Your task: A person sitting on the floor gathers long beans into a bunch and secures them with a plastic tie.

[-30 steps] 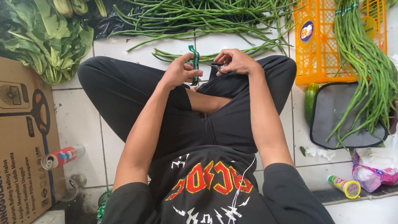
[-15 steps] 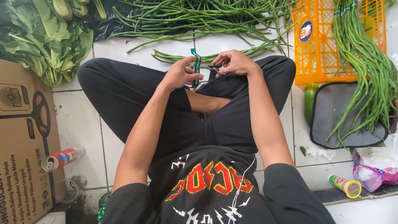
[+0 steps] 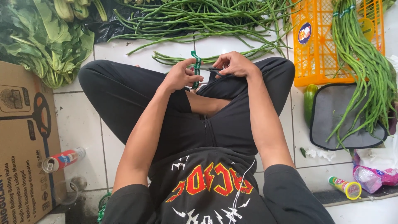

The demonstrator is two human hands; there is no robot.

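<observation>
I am sitting cross-legged on the white tile floor [image 3: 78, 124], and my 2 hands meet in the upper middle of the frame, just above my knees. My left hand [image 3: 180, 76] has its fingers [image 3: 187, 63] pinched on a thin green tie strip [image 3: 195, 68], which stands almost straight up between my hands. My right hand [image 3: 234, 64] is curled narrow, and its fingers seem to grip something small and dark beside the strip; I cannot tell what it is. I think I am getting the strip ready for tying, so the step in hand is pulling it straight. The next move would call for a steady pinch and a bunch of beans close by. Just past my hands, a small bundle of long beans [image 3: 178, 58] lies on the floor, and a much bigger pile [image 3: 207, 18] spreads across the top of the frame. Leafy greens [image 3: 45, 41] sit at the upper left, with a cardboard box [image 3: 23, 137] and a tipped drink can [image 3: 62, 159] at the left. An orange crate [image 3: 319, 54] stands at the upper right, with more beans draped over a grey mat [image 3: 336, 120].
</observation>
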